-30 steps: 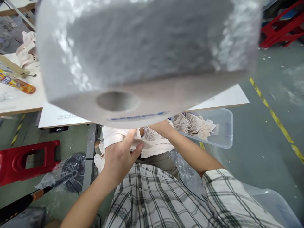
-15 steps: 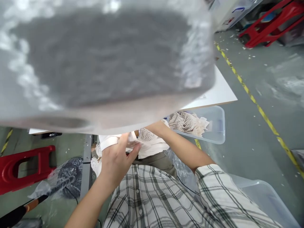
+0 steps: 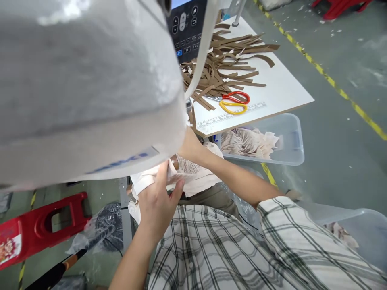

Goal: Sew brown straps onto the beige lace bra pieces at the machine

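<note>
"What's the person wearing?"

"A checked shirt (image 3: 211,245): white ground, crossed by dark green-black bands with thinner grey lines running between them."

"Does it open at the front?"

"There's a column of small, pale, round buttons (image 3: 186,239) down the middle."

"And the sleeves?"

"The right sleeve (image 3: 290,225) is short and loose, in the same check, and ends near the elbow. The forearm (image 3: 238,183) below it is bare, and so is the left hand (image 3: 157,203)."

"Anything lower down?"

"A strip of plain olive-grey trousers (image 3: 211,199) shows past the shirt's hem."
</note>
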`<state>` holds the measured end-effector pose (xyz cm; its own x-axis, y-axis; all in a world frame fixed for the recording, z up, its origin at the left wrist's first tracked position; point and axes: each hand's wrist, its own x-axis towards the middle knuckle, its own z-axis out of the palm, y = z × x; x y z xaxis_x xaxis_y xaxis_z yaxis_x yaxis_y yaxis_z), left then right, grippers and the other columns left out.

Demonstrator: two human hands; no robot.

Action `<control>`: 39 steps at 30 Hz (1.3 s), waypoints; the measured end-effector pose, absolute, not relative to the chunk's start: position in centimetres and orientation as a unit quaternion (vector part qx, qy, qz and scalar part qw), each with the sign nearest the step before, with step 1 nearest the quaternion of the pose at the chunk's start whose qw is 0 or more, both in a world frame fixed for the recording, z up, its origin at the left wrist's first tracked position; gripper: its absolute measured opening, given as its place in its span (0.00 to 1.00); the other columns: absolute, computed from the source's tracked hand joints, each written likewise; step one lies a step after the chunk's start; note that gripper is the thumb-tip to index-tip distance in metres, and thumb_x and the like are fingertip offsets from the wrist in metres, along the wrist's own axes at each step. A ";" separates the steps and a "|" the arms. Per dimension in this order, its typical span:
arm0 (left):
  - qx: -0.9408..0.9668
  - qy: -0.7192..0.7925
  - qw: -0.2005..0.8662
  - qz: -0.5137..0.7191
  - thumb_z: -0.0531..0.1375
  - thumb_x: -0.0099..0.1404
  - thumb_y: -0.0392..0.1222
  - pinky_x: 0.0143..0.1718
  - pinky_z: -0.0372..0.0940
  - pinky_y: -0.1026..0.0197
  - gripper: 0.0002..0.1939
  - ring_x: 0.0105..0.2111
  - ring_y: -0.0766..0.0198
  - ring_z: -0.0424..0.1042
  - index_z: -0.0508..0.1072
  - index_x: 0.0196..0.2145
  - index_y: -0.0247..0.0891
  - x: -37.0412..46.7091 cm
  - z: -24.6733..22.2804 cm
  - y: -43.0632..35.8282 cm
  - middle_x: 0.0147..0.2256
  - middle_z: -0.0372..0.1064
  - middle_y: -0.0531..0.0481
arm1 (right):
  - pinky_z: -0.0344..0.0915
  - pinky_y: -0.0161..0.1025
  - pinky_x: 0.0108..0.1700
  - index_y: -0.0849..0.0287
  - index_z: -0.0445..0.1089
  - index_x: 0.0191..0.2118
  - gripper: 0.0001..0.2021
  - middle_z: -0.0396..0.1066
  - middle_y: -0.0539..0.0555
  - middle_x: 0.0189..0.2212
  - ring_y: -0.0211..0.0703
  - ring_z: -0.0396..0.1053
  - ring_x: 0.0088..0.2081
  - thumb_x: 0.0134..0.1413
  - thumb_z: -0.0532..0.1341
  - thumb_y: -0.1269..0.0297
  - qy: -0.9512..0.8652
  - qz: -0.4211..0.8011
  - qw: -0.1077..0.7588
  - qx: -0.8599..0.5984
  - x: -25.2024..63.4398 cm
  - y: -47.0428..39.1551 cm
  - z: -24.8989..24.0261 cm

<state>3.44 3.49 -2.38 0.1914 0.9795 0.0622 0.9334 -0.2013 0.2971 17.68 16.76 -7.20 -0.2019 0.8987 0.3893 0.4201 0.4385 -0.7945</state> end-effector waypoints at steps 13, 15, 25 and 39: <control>0.766 0.622 0.111 0.120 0.58 0.68 0.53 0.26 0.59 0.62 0.31 0.28 0.58 0.75 0.59 0.64 0.38 3.0 -2.5 3.5 0.32 0.77 0.47 | 0.70 0.39 0.38 0.55 0.66 0.51 0.15 0.69 0.54 0.48 0.39 0.67 0.35 0.59 0.60 0.60 -0.605 0.404 0.544 -0.420 18.5 15.2 -7.4; 0.763 0.624 0.107 0.134 0.59 0.68 0.53 0.28 0.62 0.62 0.31 0.27 0.59 0.75 0.59 0.64 0.39 2.6 -2.8 3.3 0.29 0.77 0.50 | 0.70 0.37 0.40 0.53 0.64 0.51 0.15 0.68 0.54 0.49 0.38 0.68 0.37 0.60 0.60 0.57 -0.552 0.448 0.568 -0.415 18.9 14.1 -7.8; 0.762 0.591 0.060 0.258 0.62 0.64 0.58 0.46 0.71 0.50 0.50 0.55 0.42 0.71 0.41 0.70 0.29 2.3 -5.0 2.4 0.61 0.60 0.23 | 0.67 0.41 0.47 0.56 0.66 0.48 0.19 0.69 0.54 0.41 0.42 0.69 0.43 0.60 0.61 0.47 -0.539 0.555 0.472 -0.424 20.9 8.5 -7.6; 0.862 0.424 0.114 0.255 0.58 0.67 0.37 0.61 0.60 0.44 0.24 0.55 0.50 0.71 0.64 0.60 0.41 3.5 -2.7 -3.2 0.52 0.74 0.40 | 0.63 0.35 0.28 0.59 0.72 0.31 0.12 0.74 0.50 0.28 0.38 0.68 0.28 0.63 0.57 0.59 -0.653 0.551 0.308 -0.419 22.3 1.9 -6.5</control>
